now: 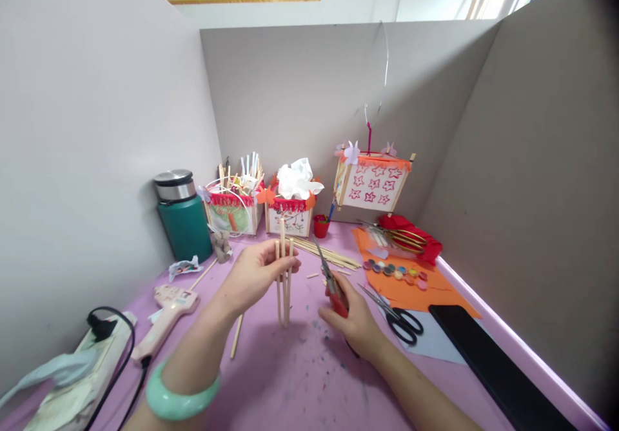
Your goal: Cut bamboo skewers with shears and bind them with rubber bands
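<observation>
My left hand (pixel 258 271) is closed around three thin wooden sticks (pixel 285 305), held upright with their lower ends at the purple tabletop; the middle one rises above the others. To their right, my right hand (pixel 360 321) grips a pair of red-handled pliers (pixel 329 279), whose dark, narrow jaws point up and away from me. The jaws are apart from the sticks. Beyond both hands lies a bundle of long wooden sticks (pixel 333 255), with a few short cut pieces (pixel 313 275) nearer. One loose stick (pixel 236 337) rests left of the held ones.
On the left are a glue gun (pixel 169 315), a power strip (pixel 72 379) and a green bottle (pixel 184 224). Decorated boxes (pixel 289 219) stand behind, beside a hanging paper lantern (pixel 372 186). Black-handled scissors (pixel 403 324), paint pots (pixel 396 271) and a black slab (pixel 493 360) lie right.
</observation>
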A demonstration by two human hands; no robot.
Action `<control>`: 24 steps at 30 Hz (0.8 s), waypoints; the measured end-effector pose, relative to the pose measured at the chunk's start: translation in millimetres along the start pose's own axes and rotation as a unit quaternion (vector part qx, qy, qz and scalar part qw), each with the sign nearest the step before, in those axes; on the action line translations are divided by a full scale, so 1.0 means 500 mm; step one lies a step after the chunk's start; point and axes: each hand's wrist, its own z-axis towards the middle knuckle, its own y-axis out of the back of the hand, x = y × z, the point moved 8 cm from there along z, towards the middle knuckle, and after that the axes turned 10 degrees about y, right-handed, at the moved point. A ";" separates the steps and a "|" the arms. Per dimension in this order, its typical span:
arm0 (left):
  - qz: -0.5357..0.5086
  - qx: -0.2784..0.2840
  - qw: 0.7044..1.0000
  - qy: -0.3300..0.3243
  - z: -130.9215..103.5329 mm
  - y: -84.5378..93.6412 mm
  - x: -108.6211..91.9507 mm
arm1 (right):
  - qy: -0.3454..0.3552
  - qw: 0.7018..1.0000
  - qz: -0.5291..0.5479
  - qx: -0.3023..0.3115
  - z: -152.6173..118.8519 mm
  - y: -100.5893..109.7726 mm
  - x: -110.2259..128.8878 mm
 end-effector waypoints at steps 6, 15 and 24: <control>0.020 0.041 0.999 -0.020 0.004 -0.014 -0.008 | 0.001 1.000 -0.002 -0.002 -0.001 0.001 -0.003; 0.029 0.065 0.997 -0.014 0.012 -0.015 -0.011 | 0.007 1.000 -0.007 0.001 0.002 0.001 0.010; 0.027 0.026 0.999 -0.004 0.017 -0.018 -0.008 | 0.003 1.000 -0.010 0.003 0.000 0.002 0.007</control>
